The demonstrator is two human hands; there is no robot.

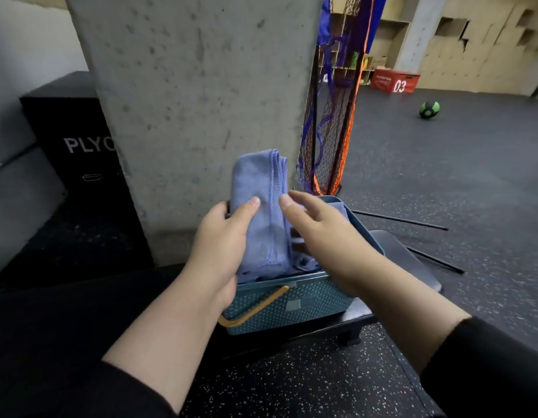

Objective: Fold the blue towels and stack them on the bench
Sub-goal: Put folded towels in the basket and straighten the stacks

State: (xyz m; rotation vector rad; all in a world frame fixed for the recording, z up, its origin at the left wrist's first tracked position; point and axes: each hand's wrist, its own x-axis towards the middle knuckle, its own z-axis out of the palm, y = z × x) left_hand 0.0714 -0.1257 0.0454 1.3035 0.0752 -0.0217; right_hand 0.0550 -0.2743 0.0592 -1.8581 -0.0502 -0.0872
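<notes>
Head view shows a blue towel (pixel 261 206) held upright over a teal basket (pixel 291 306), its lower end among more blue cloth inside. The left hand (pixel 222 236) grips the towel's left edge, thumb across the front. The right hand (pixel 319 227) hovers just beside it, fingers loose and straight, holding nothing. The basket, with an orange handle (pixel 252 309), sits on the dark tabletop (pixel 412 254). Behind stand a concrete pillar (pixel 201 86) and a net (pixel 331 131); a green ball (pixel 429 109) lies far off on the floor.
</notes>
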